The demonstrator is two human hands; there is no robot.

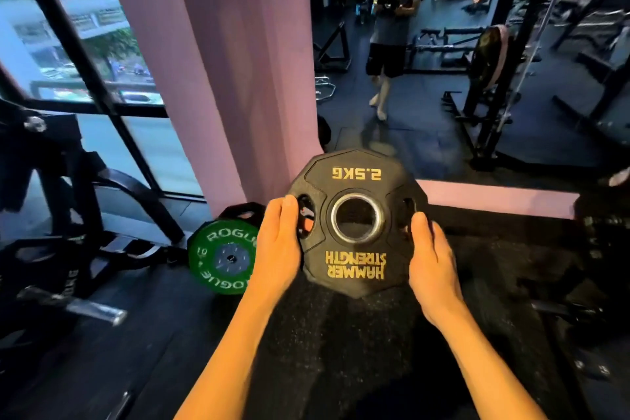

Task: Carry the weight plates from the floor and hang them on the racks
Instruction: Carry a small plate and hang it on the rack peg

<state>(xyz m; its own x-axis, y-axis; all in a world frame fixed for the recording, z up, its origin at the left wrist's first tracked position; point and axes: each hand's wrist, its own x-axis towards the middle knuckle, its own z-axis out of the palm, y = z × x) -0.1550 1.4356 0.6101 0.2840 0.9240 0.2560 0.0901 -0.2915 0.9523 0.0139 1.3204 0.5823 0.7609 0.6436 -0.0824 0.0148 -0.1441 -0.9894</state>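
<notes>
Gripping a black weight plate (pixel 358 225) at chest height above the dark rubber floor (pixel 102 368), the left hand (pixel 278 245) curls its fingers through the left grip slot while the right hand (pixel 431 262) wraps around the right edge, thumb on the face. Seen upside down, its yellow lettering reads "2.5KG" and "HAMMER STRENGTH"; a green plate (pixel 221 257) marked "ROGUE" leans against a pink pillar (pixel 238 61). Ahead, a mirror (pixel 443 95) shows racks, and a window (pixel 68 44) stands at left.
</notes>
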